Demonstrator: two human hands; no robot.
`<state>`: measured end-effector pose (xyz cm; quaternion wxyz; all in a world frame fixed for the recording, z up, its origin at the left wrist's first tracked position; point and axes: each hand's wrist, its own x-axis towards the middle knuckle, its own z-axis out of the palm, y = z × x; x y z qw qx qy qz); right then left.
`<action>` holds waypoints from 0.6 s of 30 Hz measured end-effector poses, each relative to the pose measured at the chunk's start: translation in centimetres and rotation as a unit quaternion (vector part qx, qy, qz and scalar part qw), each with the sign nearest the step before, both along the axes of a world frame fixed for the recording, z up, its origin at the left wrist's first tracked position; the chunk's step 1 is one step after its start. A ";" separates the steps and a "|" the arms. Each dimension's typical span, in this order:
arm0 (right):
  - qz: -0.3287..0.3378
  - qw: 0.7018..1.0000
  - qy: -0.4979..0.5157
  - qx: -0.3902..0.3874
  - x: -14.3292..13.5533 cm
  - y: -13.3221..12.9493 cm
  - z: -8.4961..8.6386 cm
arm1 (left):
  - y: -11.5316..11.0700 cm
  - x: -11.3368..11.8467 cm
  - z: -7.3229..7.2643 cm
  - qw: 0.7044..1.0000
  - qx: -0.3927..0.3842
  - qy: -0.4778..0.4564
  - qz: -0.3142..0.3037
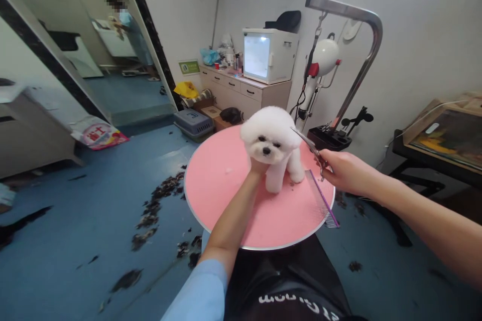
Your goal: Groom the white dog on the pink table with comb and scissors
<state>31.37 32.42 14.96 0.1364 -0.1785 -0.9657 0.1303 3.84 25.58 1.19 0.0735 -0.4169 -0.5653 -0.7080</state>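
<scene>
A fluffy white dog (274, 133) stands on a round pink table (222, 185), its face toward me. My left hand (259, 166) is under the dog's chin, partly hidden by the fur, with its fingers against the dog. In my right hand (333, 168) is a pair of scissors (312, 148), fingers closed round the handles. The scissor tips touch or nearly touch the fur on the right side of the dog's head. A purple comb (324, 203) lies at the table's right edge, below my right hand.
A metal grooming arm (361, 75) rises behind the table, beside a black tool tray (329, 139). Dark hair clumps (150, 215) litter the floor. A pet carrier (194, 123) sits behind left. A person (135, 35) stands beyond a doorway.
</scene>
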 end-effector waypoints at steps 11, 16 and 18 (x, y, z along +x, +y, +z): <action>-0.279 0.919 -0.270 -0.060 1.4 3.2 -13.2 | -12.8 -1.5 -3.5 0.991 -0.060 -0.079 0.094; -0.269 0.902 -0.318 -0.111 4.9 2.6 -17.8 | -19.6 -3.3 -1.9 0.991 -0.128 -0.048 0.000; -0.269 0.909 -0.299 -0.107 7.1 1.0 -18.7 | -22.2 -4.1 -1.0 0.985 -0.157 -0.063 0.029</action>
